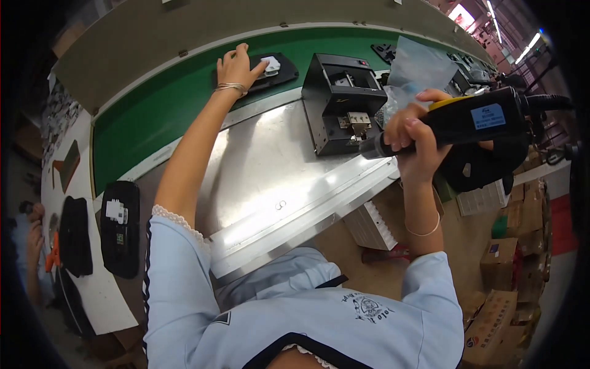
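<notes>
Metal top [264,160] free mid; black machine [332,117] blocks its far R corner, plastic bag [424,64] just R of that. Green mat [138,138] open L of L hand [236,71], wall [135,58] behind.

The box [338,100] is black, the mat [157,117] behind it plain green, the tool [461,123] to its right black with yellow strip [447,103] and blue label [488,116], the panel [284,76] to its left black.

Pale partition wall [246,24] behind a green-topped bench [132,147], brownish floor [335,251] below, bright tube light [530,48] at upper right
</notes>
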`<state>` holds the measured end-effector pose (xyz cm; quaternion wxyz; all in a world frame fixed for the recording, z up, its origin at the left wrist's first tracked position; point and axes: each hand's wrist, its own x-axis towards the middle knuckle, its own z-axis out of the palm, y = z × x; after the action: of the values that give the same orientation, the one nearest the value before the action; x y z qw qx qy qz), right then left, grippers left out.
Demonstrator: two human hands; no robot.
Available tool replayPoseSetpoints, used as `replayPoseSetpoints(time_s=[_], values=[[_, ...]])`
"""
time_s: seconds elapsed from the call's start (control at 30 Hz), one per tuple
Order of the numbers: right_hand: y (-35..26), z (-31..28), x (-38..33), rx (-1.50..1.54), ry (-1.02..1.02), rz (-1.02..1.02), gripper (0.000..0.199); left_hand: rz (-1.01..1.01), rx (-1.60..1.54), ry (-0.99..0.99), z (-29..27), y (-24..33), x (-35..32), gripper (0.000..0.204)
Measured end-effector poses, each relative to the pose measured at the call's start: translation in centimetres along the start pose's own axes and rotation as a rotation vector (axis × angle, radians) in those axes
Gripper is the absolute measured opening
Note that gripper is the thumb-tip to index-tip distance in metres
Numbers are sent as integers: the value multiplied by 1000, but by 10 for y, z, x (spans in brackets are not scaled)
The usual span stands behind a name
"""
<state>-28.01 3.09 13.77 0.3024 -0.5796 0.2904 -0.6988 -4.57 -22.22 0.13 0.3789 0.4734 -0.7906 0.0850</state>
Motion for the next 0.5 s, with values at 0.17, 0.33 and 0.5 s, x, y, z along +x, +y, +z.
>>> replayPoseSetpoints(time_s=[0.17, 0.33, 0.5], values=[[1, -35, 15, -17, 24, -59, 26, 69, 1, -89, -67, 23, -35, 65], [20, -54, 32, -59, 19, -64, 21, -111, 51, -314, -202, -4, -149, 46], [37, -47, 43, -24, -50, -44, 20, -391, 383, -414, -315, -80, -283, 46]])
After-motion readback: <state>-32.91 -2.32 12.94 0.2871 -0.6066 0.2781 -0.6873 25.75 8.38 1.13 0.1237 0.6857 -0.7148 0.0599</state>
